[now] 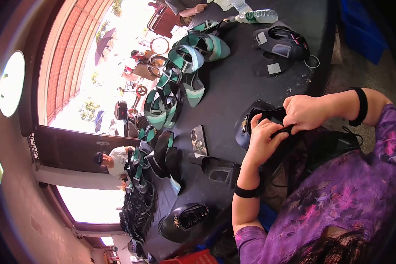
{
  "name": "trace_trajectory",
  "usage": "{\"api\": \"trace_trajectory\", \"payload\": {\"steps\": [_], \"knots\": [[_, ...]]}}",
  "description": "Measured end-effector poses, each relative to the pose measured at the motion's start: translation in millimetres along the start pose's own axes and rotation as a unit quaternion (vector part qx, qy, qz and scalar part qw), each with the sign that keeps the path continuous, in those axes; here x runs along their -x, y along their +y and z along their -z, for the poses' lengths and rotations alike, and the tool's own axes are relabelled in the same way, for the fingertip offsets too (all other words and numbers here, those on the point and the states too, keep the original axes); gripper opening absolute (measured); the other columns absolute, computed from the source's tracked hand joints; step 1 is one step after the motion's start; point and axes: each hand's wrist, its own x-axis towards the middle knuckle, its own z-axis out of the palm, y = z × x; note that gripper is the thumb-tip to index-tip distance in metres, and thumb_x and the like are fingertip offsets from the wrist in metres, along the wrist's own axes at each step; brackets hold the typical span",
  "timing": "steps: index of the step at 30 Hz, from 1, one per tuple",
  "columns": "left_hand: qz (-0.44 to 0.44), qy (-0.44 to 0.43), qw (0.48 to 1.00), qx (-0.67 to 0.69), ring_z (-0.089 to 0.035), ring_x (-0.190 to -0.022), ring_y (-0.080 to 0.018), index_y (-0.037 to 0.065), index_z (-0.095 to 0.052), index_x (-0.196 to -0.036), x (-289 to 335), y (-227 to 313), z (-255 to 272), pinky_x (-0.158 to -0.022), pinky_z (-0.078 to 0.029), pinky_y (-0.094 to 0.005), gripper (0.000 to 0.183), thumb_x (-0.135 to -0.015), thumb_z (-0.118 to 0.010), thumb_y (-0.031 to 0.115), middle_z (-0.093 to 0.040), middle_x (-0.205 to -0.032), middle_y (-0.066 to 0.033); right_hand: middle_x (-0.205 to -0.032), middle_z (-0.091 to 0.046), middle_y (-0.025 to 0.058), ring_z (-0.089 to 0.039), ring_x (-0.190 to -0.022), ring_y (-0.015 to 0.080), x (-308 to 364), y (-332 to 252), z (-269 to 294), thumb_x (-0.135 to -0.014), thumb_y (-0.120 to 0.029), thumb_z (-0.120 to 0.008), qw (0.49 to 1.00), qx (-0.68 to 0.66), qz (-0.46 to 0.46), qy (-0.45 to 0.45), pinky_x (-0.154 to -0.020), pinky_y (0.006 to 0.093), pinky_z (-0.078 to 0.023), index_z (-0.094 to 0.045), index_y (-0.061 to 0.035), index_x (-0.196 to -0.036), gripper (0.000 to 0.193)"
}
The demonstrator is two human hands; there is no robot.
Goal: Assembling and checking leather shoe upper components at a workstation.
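A black shoe upper (243, 132) with a small gold ornament is held at the edge of the dark table. My left hand (265, 137) pinches its black edge between thumb and fingers. Close beside it, my right hand (304, 113) is closed on the same edge, fingers curled. The part of the upper under my fingers is hidden. A flat black shoe piece with a cutout (218, 175) lies just left of my left forearm. A phone (199, 141) rests beyond that piece.
Green and black shoe uppers (187, 58) line the table's far side. A black shoe with gold trim (183, 222) sits at lower left. Dark shoe pieces (287, 42), a metal ring (312, 61) and a plastic bottle (256, 16) lie at the top. Another person (118, 161) is at far left.
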Motion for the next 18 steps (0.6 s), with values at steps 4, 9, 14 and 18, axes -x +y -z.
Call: {"api": "trace_trajectory", "payload": {"steps": [4, 9, 14, 18], "knots": [[0.066, 0.008, 0.998, -0.003, -0.051, -0.079, -0.0181, 0.004, -0.061, -0.085, 14, -6, 8, -0.1, -0.018, -0.0382, 0.035, -0.063, -0.074, 0.028, -0.053, -0.07, -0.0037, -0.061, -0.057, 0.0107, -0.056, -0.068, 0.0297, 8, 3, -1, -0.07, -0.024, -0.062, 0.998, -0.041, -0.019, 0.034, -0.073, 0.0372, -0.042, -0.061, -0.007, -0.076, 0.018], [0.071, -0.038, 0.997, -0.021, -0.051, -0.08, -0.0193, 0.004, -0.059, -0.085, 16, -9, 14, -0.101, -0.016, -0.0392, 0.035, -0.062, -0.074, 0.025, -0.053, -0.073, -0.0039, -0.065, -0.059, 0.0103, -0.057, -0.068, 0.03, 9, -2, 3, -0.071, -0.023, -0.062, 0.997, -0.045, -0.068, 0.002, -0.065, 0.0369, -0.045, -0.062, -0.0065, -0.08, 0.019], [0.063, -0.069, 0.995, -0.038, -0.052, -0.083, -0.0195, 0.004, -0.059, -0.085, 4, -11, 16, -0.101, -0.017, -0.04, 0.033, -0.063, -0.073, 0.024, -0.054, -0.075, -0.0046, -0.068, -0.06, 0.0116, -0.058, -0.067, 0.0288, -1, -9, 2, -0.072, -0.024, -0.062, 0.998, -0.012, -0.057, 0.027, -0.06, 0.0375, -0.045, -0.061, -0.0053, -0.084, 0.022], [0.033, 0.197, 0.968, -0.152, -0.05, -0.095, -0.0227, 0.005, -0.056, -0.097, 12, -9, 8, -0.099, -0.021, -0.0411, 0.04, -0.064, -0.072, 0.023, -0.057, -0.091, -0.0082, -0.073, -0.061, 0.015, -0.059, -0.07, 0.0311, -7, 1, 0, -0.072, -0.016, -0.06, 0.992, -0.05, -0.119, -0.004, -0.063, 0.0376, -0.045, -0.058, -0.0029, -0.095, 0.027]]}}
